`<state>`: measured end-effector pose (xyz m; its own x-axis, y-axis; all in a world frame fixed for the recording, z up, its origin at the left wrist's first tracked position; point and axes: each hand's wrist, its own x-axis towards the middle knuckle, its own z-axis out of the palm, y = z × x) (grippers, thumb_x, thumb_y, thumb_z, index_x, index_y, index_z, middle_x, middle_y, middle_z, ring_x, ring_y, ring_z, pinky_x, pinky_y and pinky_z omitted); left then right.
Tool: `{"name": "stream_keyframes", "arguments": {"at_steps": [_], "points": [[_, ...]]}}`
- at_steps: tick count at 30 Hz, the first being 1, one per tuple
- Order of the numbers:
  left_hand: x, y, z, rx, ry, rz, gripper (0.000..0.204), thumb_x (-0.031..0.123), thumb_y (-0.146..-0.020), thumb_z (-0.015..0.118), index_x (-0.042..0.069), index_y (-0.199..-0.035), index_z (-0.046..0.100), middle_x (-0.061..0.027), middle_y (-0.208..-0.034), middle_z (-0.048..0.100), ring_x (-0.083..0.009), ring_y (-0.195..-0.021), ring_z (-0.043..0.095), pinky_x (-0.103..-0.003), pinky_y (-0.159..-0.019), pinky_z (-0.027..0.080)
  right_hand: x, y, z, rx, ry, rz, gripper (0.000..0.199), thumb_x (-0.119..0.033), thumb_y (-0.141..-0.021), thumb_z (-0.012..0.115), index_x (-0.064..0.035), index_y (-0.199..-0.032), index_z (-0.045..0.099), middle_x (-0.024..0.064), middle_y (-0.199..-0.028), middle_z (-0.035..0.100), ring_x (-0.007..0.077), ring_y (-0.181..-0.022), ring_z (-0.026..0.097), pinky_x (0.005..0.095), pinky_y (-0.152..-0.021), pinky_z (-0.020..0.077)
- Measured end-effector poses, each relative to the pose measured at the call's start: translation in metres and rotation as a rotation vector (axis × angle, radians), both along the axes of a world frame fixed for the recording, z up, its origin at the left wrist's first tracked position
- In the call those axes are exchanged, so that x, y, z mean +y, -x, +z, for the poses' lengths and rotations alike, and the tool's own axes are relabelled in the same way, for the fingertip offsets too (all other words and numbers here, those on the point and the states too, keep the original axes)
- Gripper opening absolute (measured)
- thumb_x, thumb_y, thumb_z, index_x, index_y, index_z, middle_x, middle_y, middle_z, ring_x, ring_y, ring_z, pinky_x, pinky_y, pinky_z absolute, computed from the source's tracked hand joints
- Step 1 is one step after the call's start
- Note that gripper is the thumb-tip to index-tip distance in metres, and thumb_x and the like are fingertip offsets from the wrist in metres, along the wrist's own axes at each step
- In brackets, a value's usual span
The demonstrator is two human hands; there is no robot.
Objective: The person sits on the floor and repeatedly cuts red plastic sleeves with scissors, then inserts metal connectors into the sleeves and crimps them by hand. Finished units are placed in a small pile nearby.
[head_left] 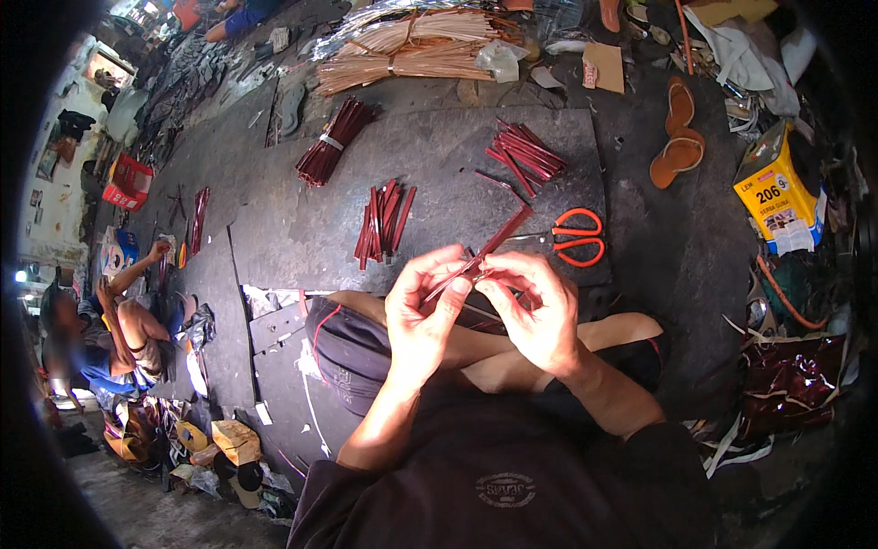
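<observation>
One dark-red strip (506, 231) is pinched in the left hand (422, 316) and right hand (541, 311), both nearly closed. Uneven pulling could twist or split it.

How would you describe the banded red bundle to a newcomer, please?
Start at the broad stack of pale strips at the top. Just below its left end lies the red bundle. A white band wraps its middle, unlike the loose pile nearest it.
</observation>
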<state>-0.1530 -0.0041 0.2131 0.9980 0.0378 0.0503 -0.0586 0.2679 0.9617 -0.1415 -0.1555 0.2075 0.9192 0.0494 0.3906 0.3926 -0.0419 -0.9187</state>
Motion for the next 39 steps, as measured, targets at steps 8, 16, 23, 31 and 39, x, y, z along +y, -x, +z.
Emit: {"name": "stream_keyframes", "arguments": {"at_steps": [8, 16, 23, 31, 39], "points": [[-0.008, 0.005, -0.003, -0.062, -0.165, 0.067, 0.029, 0.004, -0.092, 0.066, 0.0, -0.12, 0.064, -0.0079, -0.11, 0.064, -0.0142, -0.103, 0.062, -0.026, -0.092, 0.049, 0.001, 0.003, -0.001, -0.068, 0.089, -0.047, 0.022, 0.007, -0.087, 0.066, 0.0052, -0.109, 0.063, 0.0149, -0.105, 0.065, 0.0181, -0.095, 0.067, 0.0275, -0.08, 0.0588], [0.007, -0.005, 0.005, -0.097, -0.237, -0.103, 0.027, 0.005, -0.092, 0.066, 0.0, -0.118, 0.064, -0.0089, -0.111, 0.065, -0.0157, -0.105, 0.063, -0.027, -0.093, 0.049, 0.001, 0.001, -0.001, -0.036, 0.054, -0.067, 0.025, 0.003, -0.083, 0.072, -0.002, -0.106, 0.065, 0.0123, -0.096, 0.068, 0.02, -0.082, 0.069, 0.0288, -0.071, 0.0577], [0.015, -0.005, 0.014, 0.044, -0.26, -0.15, 0.03, 0.004, -0.089, 0.068, -0.003, -0.118, 0.062, -0.0135, -0.113, 0.068, -0.0177, -0.105, 0.065, -0.03, -0.094, 0.052, -0.006, -0.002, 0.002, 0.011, 0.087, 0.024, 0.021, -0.001, -0.088, 0.069, -0.0002, -0.108, 0.063, 0.0118, -0.095, 0.068, 0.0196, -0.089, 0.071, 0.0294, -0.075, 0.0583], [0.013, -0.005, 0.009, 0.051, -0.184, -0.111, 0.031, 0.008, -0.086, 0.073, 0.0, -0.115, 0.065, -0.0108, -0.108, 0.07, -0.0161, -0.101, 0.065, -0.03, -0.091, 0.051, -0.003, -0.001, -0.006, 0.158, -0.061, 0.078, 0.017, -0.003, -0.09, 0.067, 0.002, -0.106, 0.063, 0.0125, -0.098, 0.07, 0.0187, -0.093, 0.071, 0.0299, -0.08, 0.0583], [0.011, -0.002, 0.006, 0.024, -0.195, -0.085, 0.03, 0.007, -0.086, 0.073, 0.001, -0.114, 0.065, -0.0104, -0.107, 0.07, -0.0161, -0.101, 0.065, -0.03, -0.092, 0.051, -0.003, 0.001, -0.003, 0.133, -0.1, 0.102, 0.017, 0.004, -0.09, 0.064, 0.0063, -0.107, 0.062, 0.0123, -0.1, 0.066, 0.0173, -0.092, 0.068, 0.0274, -0.082, 0.0567]]}}
